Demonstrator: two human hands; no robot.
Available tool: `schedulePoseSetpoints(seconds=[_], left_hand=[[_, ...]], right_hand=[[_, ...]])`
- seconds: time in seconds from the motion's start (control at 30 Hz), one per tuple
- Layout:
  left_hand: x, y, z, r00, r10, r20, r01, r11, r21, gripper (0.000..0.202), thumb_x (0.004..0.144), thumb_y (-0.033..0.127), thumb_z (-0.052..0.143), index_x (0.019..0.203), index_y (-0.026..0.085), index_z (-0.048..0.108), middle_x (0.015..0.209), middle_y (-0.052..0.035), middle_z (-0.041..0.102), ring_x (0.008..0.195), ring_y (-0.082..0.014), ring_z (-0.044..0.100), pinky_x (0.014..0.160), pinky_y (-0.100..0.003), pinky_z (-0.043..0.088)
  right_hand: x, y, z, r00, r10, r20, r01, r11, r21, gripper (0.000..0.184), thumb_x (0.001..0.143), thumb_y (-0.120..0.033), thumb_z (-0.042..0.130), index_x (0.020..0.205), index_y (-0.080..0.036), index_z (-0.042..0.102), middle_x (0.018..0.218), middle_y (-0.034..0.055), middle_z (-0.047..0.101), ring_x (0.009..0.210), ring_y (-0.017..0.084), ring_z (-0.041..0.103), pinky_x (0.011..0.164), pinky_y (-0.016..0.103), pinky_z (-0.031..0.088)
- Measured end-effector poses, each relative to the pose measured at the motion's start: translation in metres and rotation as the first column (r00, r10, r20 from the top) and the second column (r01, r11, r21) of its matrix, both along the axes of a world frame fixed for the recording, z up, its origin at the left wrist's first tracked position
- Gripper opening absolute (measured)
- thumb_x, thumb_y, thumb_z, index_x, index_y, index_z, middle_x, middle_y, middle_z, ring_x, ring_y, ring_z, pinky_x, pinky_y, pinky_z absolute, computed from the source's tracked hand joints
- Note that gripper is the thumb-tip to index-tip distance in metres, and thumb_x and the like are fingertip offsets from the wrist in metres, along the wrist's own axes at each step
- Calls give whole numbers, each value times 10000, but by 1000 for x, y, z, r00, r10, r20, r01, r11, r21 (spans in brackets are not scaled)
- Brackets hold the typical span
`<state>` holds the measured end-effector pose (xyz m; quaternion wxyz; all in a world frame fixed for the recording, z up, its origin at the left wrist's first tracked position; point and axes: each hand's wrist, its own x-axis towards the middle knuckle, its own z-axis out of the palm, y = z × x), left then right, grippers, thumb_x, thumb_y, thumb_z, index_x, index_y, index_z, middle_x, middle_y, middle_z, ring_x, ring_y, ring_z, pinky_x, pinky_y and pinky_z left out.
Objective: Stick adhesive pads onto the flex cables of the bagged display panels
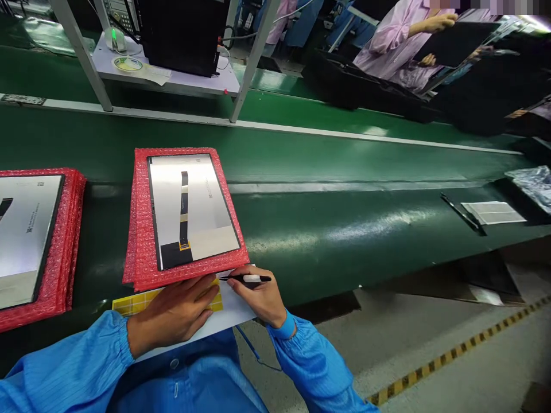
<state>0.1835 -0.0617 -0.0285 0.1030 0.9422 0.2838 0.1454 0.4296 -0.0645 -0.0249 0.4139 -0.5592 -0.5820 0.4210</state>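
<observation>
Right hand [258, 295] is closed in a tight pinch around a black marker [245, 278] with a white band, its tip pointing left, right over a white sheet of paper [236, 307]. Left hand [172, 312] is open and flat, fingers spread across a yellow grid card [138, 302] and pinning it down on that paper. Just above the fingers, touching the card, is a red bubble wrap pad [142, 229] carrying a silver screen panel [191, 209] with a dark ribbon cable [184, 206] down its middle. Further left, at the frame's edge, a second red stack [71, 229] holds another panel [26, 235]. All of this sits on a green conveyor belt [344, 160]. Over at the right, a loose black pen [460, 211] lies beside a white pad [493, 212]. Upper left, a shelf [163, 80] on metal posts carries a black box [181, 34]. Across the belt, upper right, a co-worker in a pink sleeve [387, 51] grips a black panel [456, 43].
</observation>
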Motion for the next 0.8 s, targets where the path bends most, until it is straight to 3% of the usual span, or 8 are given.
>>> schedulePoseSetpoints(seconds=[0.8], left_hand=[[0,-1,-1,1000,10,-16,-12,995,-94,413,1034,326,559,1431,216,589,1514,-107,556,1372,-299,547,1129,-423,471]], right_hand=[[0,-1,-1,1000,-5,22,6,1000,-30,112,835,-321,810,834,-209,820,813,73,823,688,231,750,678,325,614]])
